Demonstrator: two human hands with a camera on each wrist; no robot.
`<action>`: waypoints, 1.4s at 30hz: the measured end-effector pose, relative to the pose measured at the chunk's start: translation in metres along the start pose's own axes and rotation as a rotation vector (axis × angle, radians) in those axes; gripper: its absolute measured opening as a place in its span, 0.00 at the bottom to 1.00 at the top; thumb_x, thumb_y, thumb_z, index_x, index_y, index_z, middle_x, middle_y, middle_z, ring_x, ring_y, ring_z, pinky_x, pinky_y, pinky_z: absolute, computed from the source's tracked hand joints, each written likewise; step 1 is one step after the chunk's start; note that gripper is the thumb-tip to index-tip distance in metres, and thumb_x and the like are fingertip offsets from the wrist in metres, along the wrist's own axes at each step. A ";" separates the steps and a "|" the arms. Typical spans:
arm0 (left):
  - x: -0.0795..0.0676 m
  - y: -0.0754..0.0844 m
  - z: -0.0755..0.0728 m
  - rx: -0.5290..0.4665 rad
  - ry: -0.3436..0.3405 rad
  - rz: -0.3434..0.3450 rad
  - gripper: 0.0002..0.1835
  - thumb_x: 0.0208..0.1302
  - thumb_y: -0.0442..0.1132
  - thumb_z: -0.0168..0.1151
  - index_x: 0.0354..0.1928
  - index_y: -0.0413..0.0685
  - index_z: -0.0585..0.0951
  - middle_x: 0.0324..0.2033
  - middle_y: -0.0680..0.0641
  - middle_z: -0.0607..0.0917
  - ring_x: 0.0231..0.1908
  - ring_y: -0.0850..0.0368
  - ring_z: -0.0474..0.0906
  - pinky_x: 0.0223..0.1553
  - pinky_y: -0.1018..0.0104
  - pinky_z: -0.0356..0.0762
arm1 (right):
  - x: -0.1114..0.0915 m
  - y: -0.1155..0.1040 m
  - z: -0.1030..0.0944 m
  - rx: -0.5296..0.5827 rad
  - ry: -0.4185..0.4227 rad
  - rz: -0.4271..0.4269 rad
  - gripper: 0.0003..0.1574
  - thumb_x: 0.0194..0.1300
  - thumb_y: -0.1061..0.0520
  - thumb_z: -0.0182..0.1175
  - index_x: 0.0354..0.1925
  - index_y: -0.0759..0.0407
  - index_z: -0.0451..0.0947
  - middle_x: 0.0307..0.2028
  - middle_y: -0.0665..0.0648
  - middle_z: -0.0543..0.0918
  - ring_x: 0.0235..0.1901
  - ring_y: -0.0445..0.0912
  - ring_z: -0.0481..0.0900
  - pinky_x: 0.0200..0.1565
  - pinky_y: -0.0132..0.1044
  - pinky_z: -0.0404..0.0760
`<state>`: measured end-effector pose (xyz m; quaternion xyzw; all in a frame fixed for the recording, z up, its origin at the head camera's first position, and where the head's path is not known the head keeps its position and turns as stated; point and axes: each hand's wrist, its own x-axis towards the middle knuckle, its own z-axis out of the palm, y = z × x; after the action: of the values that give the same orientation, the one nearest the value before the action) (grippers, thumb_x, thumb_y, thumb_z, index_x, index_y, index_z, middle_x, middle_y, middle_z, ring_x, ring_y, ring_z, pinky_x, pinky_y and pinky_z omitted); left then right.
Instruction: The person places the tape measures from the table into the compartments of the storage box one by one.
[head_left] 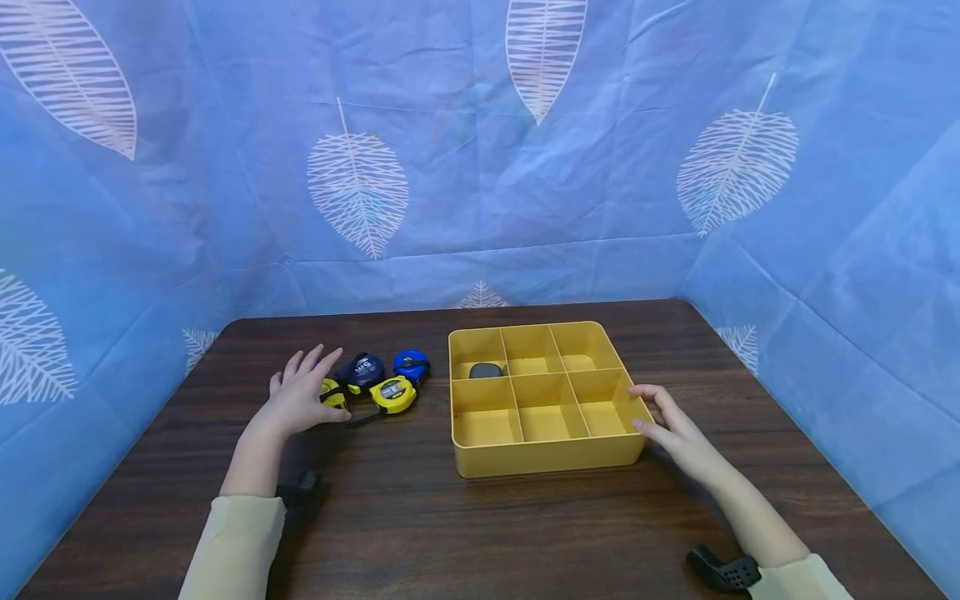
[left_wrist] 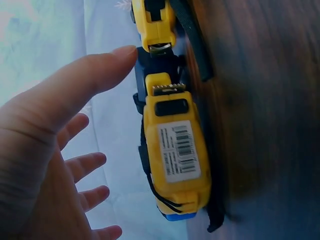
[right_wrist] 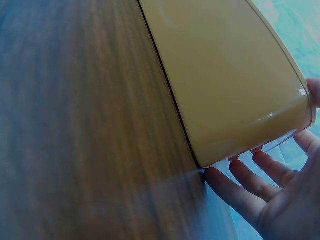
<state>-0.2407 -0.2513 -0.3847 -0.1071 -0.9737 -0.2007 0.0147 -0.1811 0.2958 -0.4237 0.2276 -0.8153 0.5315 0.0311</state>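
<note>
My left hand (head_left: 300, 396) is spread over the left end of a cluster of tape measures, nothing held. In the left wrist view its thumb reaches toward a yellow tape measure (left_wrist: 177, 145) with a barcode label. Another yellow tape measure (head_left: 332, 393) lies partly hidden behind the thumb. Beside them are a dark blue tape measure (head_left: 365, 371) and a bright blue one (head_left: 412, 367). My right hand (head_left: 678, 429) holds the right side of a yellow compartment box (head_left: 551, 458), thumb over the rim, fingers against the outer wall.
A dark rounded object (head_left: 486, 370) sits in the box's back left compartment. Black straps trail from the tape measures onto the dark wooden table (head_left: 405, 533). Blue cloth (head_left: 450, 167) with white leaf prints hangs behind and along both sides.
</note>
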 end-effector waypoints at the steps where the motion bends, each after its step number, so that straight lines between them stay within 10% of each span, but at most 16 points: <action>1: 0.000 -0.001 0.000 -0.001 -0.001 -0.003 0.56 0.46 0.48 0.77 0.74 0.48 0.54 0.72 0.33 0.46 0.68 0.27 0.34 0.56 0.23 0.32 | 0.000 0.000 0.000 -0.001 0.000 0.000 0.27 0.72 0.66 0.48 0.65 0.70 0.55 0.62 0.67 0.58 0.58 0.36 0.61 0.43 0.28 0.74; 42: -0.002 -0.020 0.007 -0.056 -0.086 -0.059 0.45 0.55 0.43 0.71 0.71 0.39 0.59 0.63 0.27 0.58 0.59 0.26 0.51 0.52 0.26 0.55 | 0.000 -0.002 0.001 -0.043 0.022 0.000 0.26 0.71 0.66 0.49 0.64 0.69 0.57 0.61 0.66 0.61 0.57 0.35 0.60 0.46 0.23 0.69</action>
<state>-0.2433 -0.2668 -0.3989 -0.0872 -0.9701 -0.2234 -0.0363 -0.1802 0.2948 -0.4227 0.2208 -0.8262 0.5163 0.0452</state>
